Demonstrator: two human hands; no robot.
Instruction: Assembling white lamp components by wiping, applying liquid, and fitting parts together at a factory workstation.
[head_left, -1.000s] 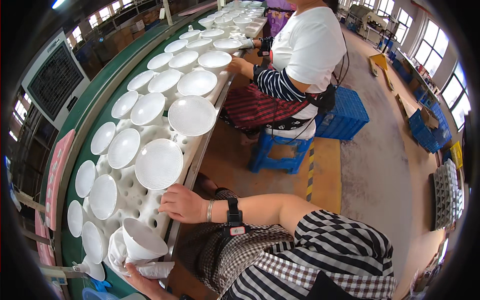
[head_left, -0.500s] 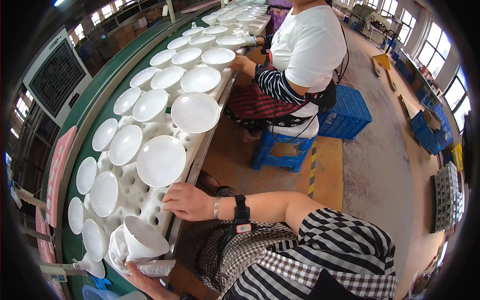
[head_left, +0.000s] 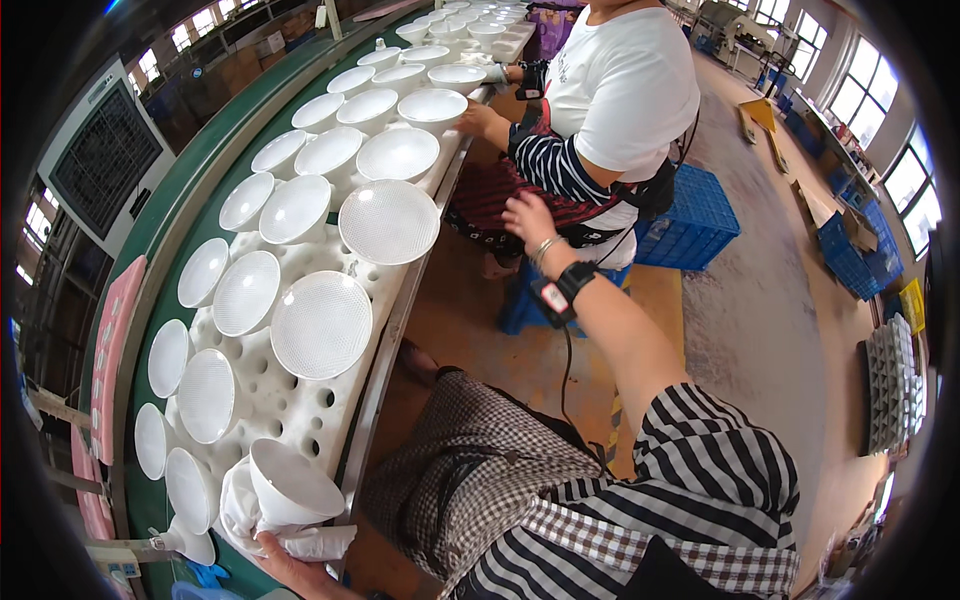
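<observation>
At the near end of the table, my left hand is closed on a white cloth. The cloth is bunched around a white cone-shaped reflector bulb, tilted with its wide face up; the fingers under the cloth are partly hidden. My right hand is raised beyond the table's right edge, holding nothing, with its fingers apart. Several similar bulbs with round textured faces, such as the nearest large one, stand in rows in a white holed tray.
A green conveyor belt runs along the table's left. Another person sits on a blue stool at the right, hands at the far bulbs. Behind them is a blue crate. One bulb lies on the belt nearby.
My right hand has moved off the tray's edge, up and to the right, over the gap before the other person. My left hand stays with the cloth and bulb.
</observation>
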